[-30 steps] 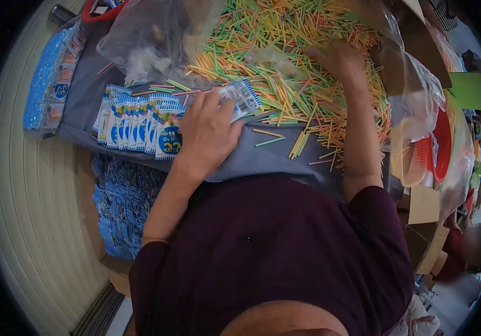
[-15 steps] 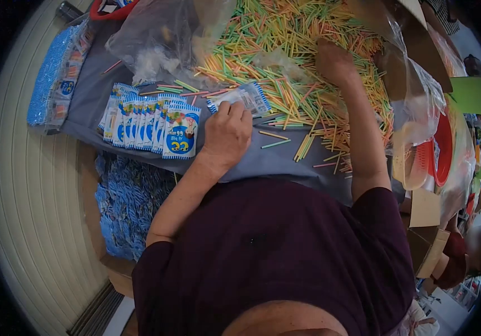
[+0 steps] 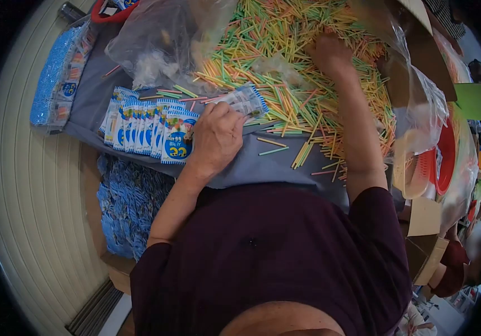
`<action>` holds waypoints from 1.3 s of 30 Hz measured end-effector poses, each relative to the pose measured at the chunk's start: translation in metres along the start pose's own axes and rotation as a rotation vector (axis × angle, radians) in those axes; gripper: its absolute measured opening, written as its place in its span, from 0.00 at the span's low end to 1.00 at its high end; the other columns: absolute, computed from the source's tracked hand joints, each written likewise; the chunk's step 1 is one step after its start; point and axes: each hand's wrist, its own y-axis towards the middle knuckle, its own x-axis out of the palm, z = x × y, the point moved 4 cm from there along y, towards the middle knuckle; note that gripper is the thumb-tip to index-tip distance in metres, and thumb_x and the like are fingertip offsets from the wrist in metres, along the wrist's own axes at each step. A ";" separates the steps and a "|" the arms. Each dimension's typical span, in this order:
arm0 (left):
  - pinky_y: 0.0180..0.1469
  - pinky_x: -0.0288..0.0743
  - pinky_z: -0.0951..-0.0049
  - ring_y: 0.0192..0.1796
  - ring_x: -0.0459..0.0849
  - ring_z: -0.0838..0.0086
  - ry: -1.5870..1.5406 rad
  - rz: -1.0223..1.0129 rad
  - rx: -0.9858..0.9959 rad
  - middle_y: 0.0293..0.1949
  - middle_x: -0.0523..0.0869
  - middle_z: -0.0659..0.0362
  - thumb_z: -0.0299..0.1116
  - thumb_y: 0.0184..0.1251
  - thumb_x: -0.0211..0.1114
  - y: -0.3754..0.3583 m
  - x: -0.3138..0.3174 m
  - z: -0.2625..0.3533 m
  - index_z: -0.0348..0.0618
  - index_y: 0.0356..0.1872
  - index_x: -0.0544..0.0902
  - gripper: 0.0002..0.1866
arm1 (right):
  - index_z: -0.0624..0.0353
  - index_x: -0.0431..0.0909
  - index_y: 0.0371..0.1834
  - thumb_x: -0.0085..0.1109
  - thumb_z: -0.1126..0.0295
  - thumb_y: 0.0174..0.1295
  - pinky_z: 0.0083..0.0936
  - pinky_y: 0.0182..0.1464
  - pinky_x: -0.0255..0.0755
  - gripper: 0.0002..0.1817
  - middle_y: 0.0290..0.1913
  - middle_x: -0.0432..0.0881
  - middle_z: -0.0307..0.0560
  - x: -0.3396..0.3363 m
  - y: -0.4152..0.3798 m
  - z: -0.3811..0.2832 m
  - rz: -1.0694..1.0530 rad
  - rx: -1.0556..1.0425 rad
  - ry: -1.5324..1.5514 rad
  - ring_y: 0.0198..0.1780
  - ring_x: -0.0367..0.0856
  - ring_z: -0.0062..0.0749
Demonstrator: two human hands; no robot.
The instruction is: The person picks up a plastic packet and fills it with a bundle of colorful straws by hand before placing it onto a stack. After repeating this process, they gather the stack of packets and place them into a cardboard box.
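My left hand (image 3: 218, 134) is closed on the near edge of a clear-and-blue packet (image 3: 247, 102), which lies back side up on the cloth. Just left of that hand, a fanned row of similar blue-and-white packets (image 3: 139, 126) overlaps, printed fronts up. Farther to the right, my right hand (image 3: 333, 56) reaches into a big heap of thin pastel sticks (image 3: 285, 33) in yellow, green, orange and pink. Its fingertips are hidden among the sticks, so what they hold cannot be made out.
A blue-edged bundle of packets (image 3: 61, 78) lies at far left. Below the table, a cardboard box holds many blue wrappers (image 3: 125, 207). Clear plastic sheeting (image 3: 162, 42) borders the heap. Baskets (image 3: 445, 157) stand at right, with a person (image 3: 459, 263) beyond.
My left hand has shifted slightly left and down, covering the edge of the packet row. My right hand has moved a little farther into the heap.
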 end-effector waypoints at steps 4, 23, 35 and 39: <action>0.41 0.76 0.61 0.41 0.80 0.58 -0.038 0.087 0.036 0.32 0.80 0.56 0.25 0.54 0.68 0.000 0.002 0.000 0.39 0.29 0.84 0.02 | 0.53 0.75 0.64 0.52 0.52 0.70 0.60 0.56 0.72 0.25 0.62 0.77 0.56 -0.003 0.001 -0.005 -0.014 0.036 0.055 0.64 0.74 0.54; 0.41 0.76 0.60 0.39 0.81 0.60 -0.045 0.069 -0.009 0.30 0.81 0.57 0.20 0.50 0.67 0.005 -0.008 -0.006 0.40 0.29 0.84 0.05 | 0.74 0.62 0.71 0.50 0.61 0.69 0.39 0.35 0.69 0.33 0.29 0.76 0.48 0.008 0.001 0.079 0.260 -0.232 0.835 0.29 0.71 0.34; 0.42 0.77 0.59 0.40 0.81 0.57 -0.046 -0.053 0.021 0.32 0.82 0.56 0.25 0.53 0.67 -0.003 -0.006 -0.005 0.39 0.28 0.84 0.02 | 0.55 0.80 0.56 0.53 0.67 0.67 0.53 0.55 0.74 0.16 0.56 0.81 0.52 0.018 -0.007 0.047 0.045 -0.144 -0.163 0.52 0.82 0.53; 0.42 0.77 0.59 0.39 0.81 0.57 -0.141 0.053 -0.001 0.33 0.83 0.57 0.25 0.52 0.68 -0.001 -0.011 -0.010 0.40 0.27 0.84 0.02 | 0.56 0.81 0.51 0.53 0.68 0.69 0.51 0.50 0.74 0.12 0.44 0.82 0.49 0.004 -0.016 0.061 0.497 -0.260 0.466 0.43 0.81 0.44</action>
